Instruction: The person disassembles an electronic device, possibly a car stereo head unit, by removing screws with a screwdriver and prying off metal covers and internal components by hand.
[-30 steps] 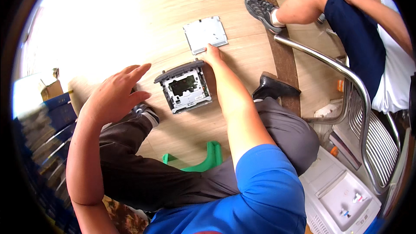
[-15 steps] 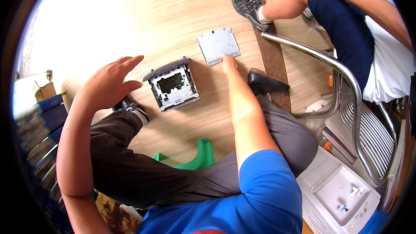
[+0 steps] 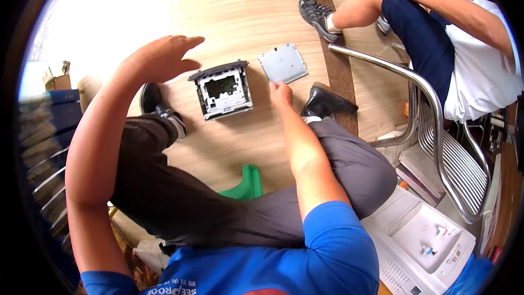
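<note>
A box-shaped electronic unit (image 3: 240, 104) lies on the floor between my feet. Its top is uncovered, with a white metal frame around a dark opening, and a dark front panel runs along its far side. My left hand (image 3: 164, 57) hovers to the left of the unit, thumb and fingers apart, holding nothing. To the unit's right, a flat grey metal cover plate (image 3: 284, 63) rests on the floor. Close by the plate's near left corner is my right hand (image 3: 281, 96). Its fingers are curled together, and whatever may be in them is hidden.
A green plastic stool (image 3: 243, 186) is partly visible beneath my legs. On the right are a metal chair (image 3: 431, 98) and a white water dispenser (image 3: 404, 235). Another person (image 3: 426, 38) sits at the upper right, one shoe (image 3: 319, 16) on the floor. Stacked blue boxes (image 3: 63, 112) stand left.
My right hand has come off the cover plate's near edge and drawn back to its near left corner. My left hand has moved up and right. The view has shifted slightly.
</note>
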Demonstrator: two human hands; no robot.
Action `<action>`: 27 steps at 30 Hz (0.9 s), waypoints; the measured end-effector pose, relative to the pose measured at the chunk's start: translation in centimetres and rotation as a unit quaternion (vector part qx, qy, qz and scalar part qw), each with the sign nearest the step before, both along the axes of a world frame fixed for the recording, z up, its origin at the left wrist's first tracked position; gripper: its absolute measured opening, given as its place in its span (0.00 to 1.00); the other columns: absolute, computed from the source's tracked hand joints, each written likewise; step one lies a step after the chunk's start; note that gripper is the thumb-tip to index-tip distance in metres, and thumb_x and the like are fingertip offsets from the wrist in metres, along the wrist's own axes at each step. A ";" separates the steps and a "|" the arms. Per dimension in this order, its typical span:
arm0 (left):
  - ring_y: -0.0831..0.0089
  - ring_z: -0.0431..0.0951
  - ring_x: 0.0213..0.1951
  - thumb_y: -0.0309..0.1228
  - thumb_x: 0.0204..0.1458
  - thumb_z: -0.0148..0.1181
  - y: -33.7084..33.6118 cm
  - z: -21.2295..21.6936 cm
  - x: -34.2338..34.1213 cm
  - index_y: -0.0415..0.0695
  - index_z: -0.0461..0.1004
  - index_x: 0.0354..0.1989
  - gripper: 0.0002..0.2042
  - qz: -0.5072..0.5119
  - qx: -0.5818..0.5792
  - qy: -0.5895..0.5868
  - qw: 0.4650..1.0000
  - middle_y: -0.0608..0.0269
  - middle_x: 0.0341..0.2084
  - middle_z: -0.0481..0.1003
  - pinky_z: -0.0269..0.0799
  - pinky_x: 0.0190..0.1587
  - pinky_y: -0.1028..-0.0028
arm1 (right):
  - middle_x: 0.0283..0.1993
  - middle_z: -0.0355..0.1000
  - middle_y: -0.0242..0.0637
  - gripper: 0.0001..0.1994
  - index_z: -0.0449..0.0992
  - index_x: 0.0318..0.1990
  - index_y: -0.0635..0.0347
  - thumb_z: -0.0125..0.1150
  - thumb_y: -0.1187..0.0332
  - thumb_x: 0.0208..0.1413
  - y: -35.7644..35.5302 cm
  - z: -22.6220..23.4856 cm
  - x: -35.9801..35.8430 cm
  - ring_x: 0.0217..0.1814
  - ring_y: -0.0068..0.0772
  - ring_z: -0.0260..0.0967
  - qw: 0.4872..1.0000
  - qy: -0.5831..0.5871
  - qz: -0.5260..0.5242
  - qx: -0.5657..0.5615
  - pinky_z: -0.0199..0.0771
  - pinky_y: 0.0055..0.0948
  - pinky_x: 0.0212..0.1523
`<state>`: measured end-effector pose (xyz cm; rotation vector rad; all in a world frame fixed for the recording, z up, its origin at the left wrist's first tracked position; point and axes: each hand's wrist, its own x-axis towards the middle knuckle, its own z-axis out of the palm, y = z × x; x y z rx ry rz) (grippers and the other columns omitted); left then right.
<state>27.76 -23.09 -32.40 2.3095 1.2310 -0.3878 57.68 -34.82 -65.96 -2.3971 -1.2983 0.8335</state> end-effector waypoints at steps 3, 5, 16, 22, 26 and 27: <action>0.53 0.69 0.57 0.41 0.58 0.55 -0.6 0.3 -0.6 0.41 0.60 0.64 0.28 -0.001 -0.006 0.007 1.000 0.45 0.53 0.71 0.65 0.59 0.61 | 0.38 0.76 0.54 0.25 0.79 0.40 0.64 0.59 0.46 0.53 0.2 1.7 -4.0 0.45 0.55 0.74 0.994 0.102 0.044 0.021 0.72 0.43 0.47; 0.52 0.69 0.56 0.41 0.58 0.54 -0.2 -0.4 0.7 0.41 0.60 0.64 0.28 -0.019 0.019 -0.029 0.999 0.45 0.53 0.71 0.65 0.59 0.61 | 0.38 0.76 0.56 0.28 0.78 0.41 0.65 0.59 0.44 0.52 0.1 0.6 -3.6 0.45 0.55 0.74 0.992 0.027 0.084 0.092 0.72 0.44 0.46; 0.52 0.70 0.55 0.43 0.58 0.55 0.1 -0.6 -1.9 0.43 0.59 0.65 0.29 0.004 -0.010 0.022 1.000 0.46 0.51 0.72 0.66 0.57 0.58 | 0.38 0.75 0.57 0.20 0.77 0.33 0.62 0.49 0.53 0.60 3.0 2.9 -8.9 0.43 0.61 0.72 0.995 -0.013 0.095 0.000 0.72 0.51 0.45; 0.49 0.36 0.72 0.39 0.50 0.64 0.6 -1.0 0.0 0.57 0.51 0.70 0.38 0.064 0.186 0.048 0.979 0.53 0.72 0.38 0.38 0.67 0.38 | 0.36 0.74 0.59 0.21 0.78 0.30 0.67 0.51 0.54 0.57 5.9 3.8 -2.6 0.43 0.62 0.72 0.994 -0.056 0.098 0.002 0.70 0.54 0.47; 0.49 0.34 0.72 0.32 0.45 0.67 2.4 -3.1 -1.9 0.58 0.51 0.70 0.42 0.127 0.380 0.068 0.914 0.52 0.72 0.37 0.35 0.65 0.35 | 0.42 0.68 0.49 0.25 0.65 0.57 0.64 0.63 0.68 0.52 10.6 16.9 -7.4 0.42 0.50 0.69 0.935 -0.054 0.082 0.341 0.72 0.42 0.42; 0.49 0.34 0.72 0.32 0.45 0.67 2.6 -3.4 -2.3 0.58 0.51 0.70 0.42 0.137 0.387 0.068 0.909 0.52 0.72 0.37 0.35 0.65 0.35 | 0.42 0.69 0.50 0.23 0.66 0.56 0.63 0.59 0.72 0.51 10.3 23.5 -10.5 0.43 0.53 0.70 0.908 -0.010 0.154 0.389 0.73 0.44 0.41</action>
